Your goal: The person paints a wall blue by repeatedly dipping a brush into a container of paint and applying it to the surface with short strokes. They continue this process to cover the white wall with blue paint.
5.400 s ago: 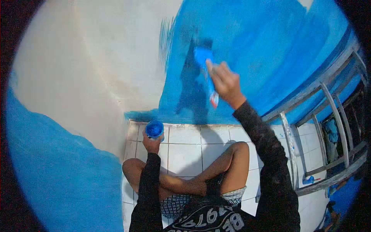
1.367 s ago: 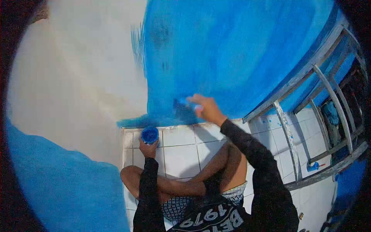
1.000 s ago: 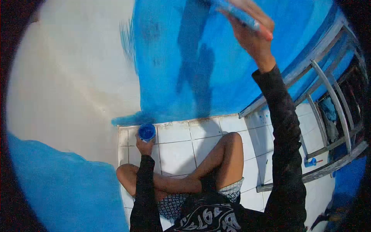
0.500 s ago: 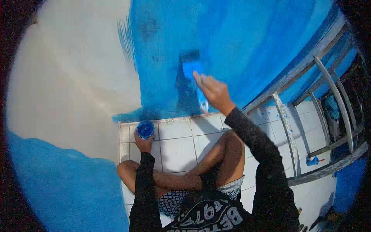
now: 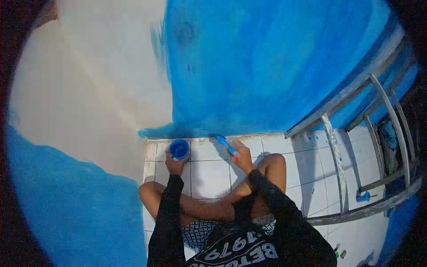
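My left hand (image 5: 175,164) is wrapped round a small cup of blue paint (image 5: 179,149), held above the tiled floor near the corner. Its open top faces up toward me. In my right hand (image 5: 240,157) is a paintbrush (image 5: 226,144) with a blue-smeared handle, gripped with the fingers closed. The bristles point up and left, right at the bottom edge of the blue wall (image 5: 231,89). The cup stands to the left of the brush, a short gap between them.
At the left is a pale wall (image 5: 98,80) with a blue painted lower part (image 5: 80,200). A paint-spattered ladder (image 5: 331,138) leans on the right. On the white tile floor (image 5: 209,175) beyond it lies a blue-covered tool (image 5: 364,196). My crossed legs (image 5: 213,209) rest below my hands.
My right hand has brought the brush down from the middle of the blue wall to its bottom edge. The view has shifted slightly; the cup stays in my left hand.
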A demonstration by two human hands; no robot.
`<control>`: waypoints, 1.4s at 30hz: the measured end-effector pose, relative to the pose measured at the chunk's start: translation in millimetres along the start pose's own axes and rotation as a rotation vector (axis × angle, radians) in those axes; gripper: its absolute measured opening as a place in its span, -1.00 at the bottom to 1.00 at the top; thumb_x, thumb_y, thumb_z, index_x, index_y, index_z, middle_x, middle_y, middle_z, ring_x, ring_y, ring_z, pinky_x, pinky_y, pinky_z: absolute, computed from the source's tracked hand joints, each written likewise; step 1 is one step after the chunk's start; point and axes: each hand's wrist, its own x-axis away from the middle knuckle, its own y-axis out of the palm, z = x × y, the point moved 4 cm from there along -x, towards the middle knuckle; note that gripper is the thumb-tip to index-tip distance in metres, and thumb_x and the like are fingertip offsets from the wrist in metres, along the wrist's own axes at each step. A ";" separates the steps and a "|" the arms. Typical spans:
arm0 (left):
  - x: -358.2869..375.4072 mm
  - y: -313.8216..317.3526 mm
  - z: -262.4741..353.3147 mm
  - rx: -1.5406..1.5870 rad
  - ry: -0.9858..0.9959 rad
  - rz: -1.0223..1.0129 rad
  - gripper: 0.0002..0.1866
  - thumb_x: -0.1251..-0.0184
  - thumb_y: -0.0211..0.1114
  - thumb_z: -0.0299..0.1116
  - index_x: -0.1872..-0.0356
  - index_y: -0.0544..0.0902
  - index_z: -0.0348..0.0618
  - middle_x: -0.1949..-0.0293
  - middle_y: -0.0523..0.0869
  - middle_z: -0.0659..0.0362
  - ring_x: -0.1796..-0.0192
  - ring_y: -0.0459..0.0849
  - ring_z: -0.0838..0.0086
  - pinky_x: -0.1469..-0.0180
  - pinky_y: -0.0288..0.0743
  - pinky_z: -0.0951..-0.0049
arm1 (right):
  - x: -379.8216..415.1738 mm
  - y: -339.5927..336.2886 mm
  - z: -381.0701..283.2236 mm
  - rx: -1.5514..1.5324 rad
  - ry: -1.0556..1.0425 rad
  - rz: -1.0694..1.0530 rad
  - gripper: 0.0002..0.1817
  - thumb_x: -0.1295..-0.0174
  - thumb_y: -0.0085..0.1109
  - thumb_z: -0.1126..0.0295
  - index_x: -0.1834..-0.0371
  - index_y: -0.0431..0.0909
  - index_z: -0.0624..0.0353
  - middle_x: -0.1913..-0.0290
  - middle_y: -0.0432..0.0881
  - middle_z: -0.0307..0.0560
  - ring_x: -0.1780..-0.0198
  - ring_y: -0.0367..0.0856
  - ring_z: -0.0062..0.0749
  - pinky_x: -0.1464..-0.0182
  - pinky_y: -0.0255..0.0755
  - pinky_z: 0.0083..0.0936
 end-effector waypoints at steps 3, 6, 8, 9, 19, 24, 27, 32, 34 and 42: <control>2.7 -5.2 16.8 -0.039 0.035 -0.029 -0.11 0.25 0.69 -0.21 -0.22 0.46 -0.14 0.04 0.71 -0.02 -0.02 0.70 0.18 -0.07 0.57 0.20 | 7.0 -8.4 -8.3 -0.399 0.481 0.456 -0.74 -0.26 0.31 0.26 0.45 0.67 0.25 0.52 0.59 -0.21 0.54 0.50 -0.58 0.46 0.35 -0.57; 4.5 -2.9 22.0 0.069 0.009 -0.085 -0.09 0.24 0.68 -0.21 -0.25 0.43 -0.17 0.02 0.69 -0.03 -0.03 0.69 0.15 -0.07 0.57 0.18 | 45.5 12.2 18.3 -0.968 1.148 0.419 -0.72 -0.30 0.28 0.23 0.50 0.61 0.16 0.54 0.52 -0.28 0.58 0.38 -0.68 0.59 0.17 -0.67; 6.7 -6.8 39.3 -0.056 0.077 -0.106 -0.08 0.23 0.67 -0.20 -0.25 0.42 -0.21 -0.02 0.66 -0.05 -0.03 0.68 0.11 -0.08 0.57 0.17 | 49.2 5.9 9.0 -1.129 1.269 0.436 -0.78 -0.33 0.24 0.22 0.42 0.54 0.05 0.54 0.50 -0.31 0.58 0.36 -0.71 0.61 0.12 -0.74; 5.8 -4.3 39.3 -0.048 0.097 -0.139 -0.08 0.24 0.66 -0.18 -0.24 0.42 -0.22 -0.05 0.63 -0.06 -0.09 0.64 0.06 -0.14 0.52 0.13 | 56.4 8.8 4.1 -1.397 1.286 0.468 -0.80 -0.34 0.22 0.22 0.37 0.51 0.04 0.54 0.48 -0.32 0.60 0.33 -0.70 0.63 0.10 -0.74; 34.0 0.3 69.0 -0.055 0.126 -0.242 -0.02 0.26 0.66 -0.12 -0.27 0.38 -0.23 -0.11 0.58 -0.11 -0.17 0.58 0.01 -0.20 0.48 0.11 | 73.0 4.8 -35.7 -1.599 1.282 0.329 -0.80 -0.38 0.16 0.17 0.30 0.46 -0.01 0.58 0.45 -0.35 0.70 0.28 -0.71 0.71 0.11 -0.75; 56.1 3.6 82.7 0.002 0.096 -0.203 0.00 0.28 0.66 -0.11 -0.28 0.37 -0.24 -0.12 0.57 -0.13 -0.17 0.59 0.00 -0.20 0.49 0.12 | 49.8 -16.4 -64.1 -1.456 1.248 0.382 -0.74 -0.40 0.14 0.14 0.30 0.42 0.06 0.59 0.43 -0.33 0.71 0.27 -0.66 0.72 0.11 -0.71; 67.0 7.8 91.4 -0.002 0.123 -0.210 0.00 0.30 0.66 -0.13 -0.28 0.37 -0.23 -0.13 0.55 -0.12 -0.17 0.56 -0.01 -0.21 0.47 0.10 | 28.9 -42.2 -83.2 -1.070 1.225 0.456 -0.74 -0.38 0.20 0.21 0.29 0.52 0.20 0.54 0.51 -0.29 0.67 0.41 -0.63 0.66 0.21 -0.70; 73.2 7.9 108.6 -0.061 0.240 -0.299 -0.05 0.24 0.61 -0.23 -0.29 0.34 -0.20 -0.15 0.51 -0.09 -0.19 0.50 -0.02 -0.22 0.42 0.07 | 25.5 -47.3 -83.1 -0.450 0.861 0.163 -0.78 -0.29 0.31 0.33 0.37 0.63 0.28 0.48 0.60 -0.24 0.61 0.49 -0.63 0.57 0.34 -0.59; 72.1 7.9 117.2 -0.054 0.270 -0.306 -0.05 0.23 0.61 -0.26 -0.29 0.33 -0.20 -0.15 0.51 -0.09 -0.20 0.49 -0.03 -0.23 0.42 0.07 | 4.7 -47.1 -99.8 -0.517 0.523 0.261 -0.80 -0.24 0.36 0.35 0.34 0.66 0.30 0.52 0.63 -0.24 0.56 0.53 -0.63 0.48 0.41 -0.59; 76.0 14.9 101.3 -0.010 0.236 -0.357 -0.04 0.28 0.60 -0.34 -0.30 0.33 -0.15 -0.19 0.49 -0.07 -0.25 0.46 -0.03 -0.30 0.38 0.07 | -20.7 -15.1 -107.1 -0.243 0.322 -0.137 -0.65 -0.22 0.35 0.19 0.28 0.67 0.34 0.39 0.71 0.18 0.46 0.70 -0.06 0.35 0.55 -0.27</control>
